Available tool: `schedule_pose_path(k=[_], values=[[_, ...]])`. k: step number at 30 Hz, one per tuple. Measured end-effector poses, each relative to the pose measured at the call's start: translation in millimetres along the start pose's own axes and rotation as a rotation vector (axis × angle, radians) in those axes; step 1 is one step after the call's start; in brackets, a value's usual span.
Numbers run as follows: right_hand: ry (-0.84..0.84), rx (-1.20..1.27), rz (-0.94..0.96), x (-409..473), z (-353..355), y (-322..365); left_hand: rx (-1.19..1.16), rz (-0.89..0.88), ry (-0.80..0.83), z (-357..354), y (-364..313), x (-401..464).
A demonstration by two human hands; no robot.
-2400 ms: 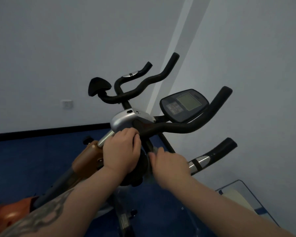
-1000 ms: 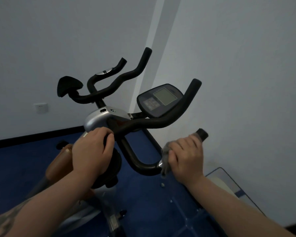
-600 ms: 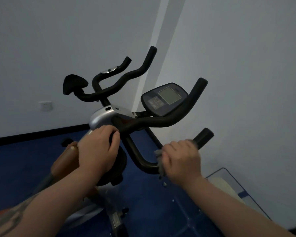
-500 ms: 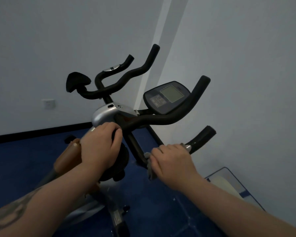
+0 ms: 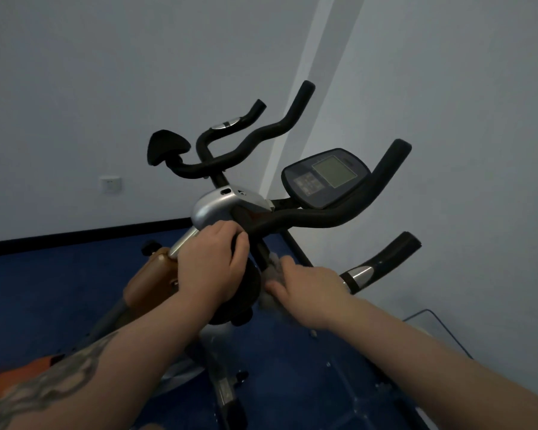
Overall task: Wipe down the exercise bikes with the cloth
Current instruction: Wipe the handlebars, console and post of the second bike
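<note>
Your left hand [image 5: 213, 268] grips the black padded handlebar [image 5: 317, 217] of the exercise bike near its silver stem cover [image 5: 215, 206]. Your right hand [image 5: 305, 290] seems clamped on the grey cloth [image 5: 272, 266], pressing it on the lower bar.

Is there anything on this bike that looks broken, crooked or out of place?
Nothing stands out. The console sits straight and both handlebars look whole. The right hand holds the cloth on the bar; the left hand grips the stem.
</note>
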State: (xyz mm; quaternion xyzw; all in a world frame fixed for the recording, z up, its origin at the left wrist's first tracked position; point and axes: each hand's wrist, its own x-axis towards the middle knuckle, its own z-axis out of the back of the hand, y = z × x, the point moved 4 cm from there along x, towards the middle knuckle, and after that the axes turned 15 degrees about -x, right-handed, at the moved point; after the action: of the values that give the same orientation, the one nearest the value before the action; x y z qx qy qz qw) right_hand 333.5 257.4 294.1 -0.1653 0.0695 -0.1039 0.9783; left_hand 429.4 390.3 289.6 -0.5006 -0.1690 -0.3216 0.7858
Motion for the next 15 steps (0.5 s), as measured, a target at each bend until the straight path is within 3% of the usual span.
schedule_pose_path(k=[3,7,9,13,15], values=[[0.02,-0.048,0.046,-8,-5,-1,0.027,0.016,-0.004,-1,0,0],[0.222,0.246,-0.045,35,5,9,0.018,0.011,0.005,-1,2,3],[0.166,0.315,-0.05,38,7,11,0.01,0.007,0.007,-1,3,1],[0.013,0.034,0.035,6,-3,5,0.021,0.007,0.004,-2,2,1],[0.008,0.025,0.051,10,-5,3,0.029,0.014,-0.006,-1,2,0]])
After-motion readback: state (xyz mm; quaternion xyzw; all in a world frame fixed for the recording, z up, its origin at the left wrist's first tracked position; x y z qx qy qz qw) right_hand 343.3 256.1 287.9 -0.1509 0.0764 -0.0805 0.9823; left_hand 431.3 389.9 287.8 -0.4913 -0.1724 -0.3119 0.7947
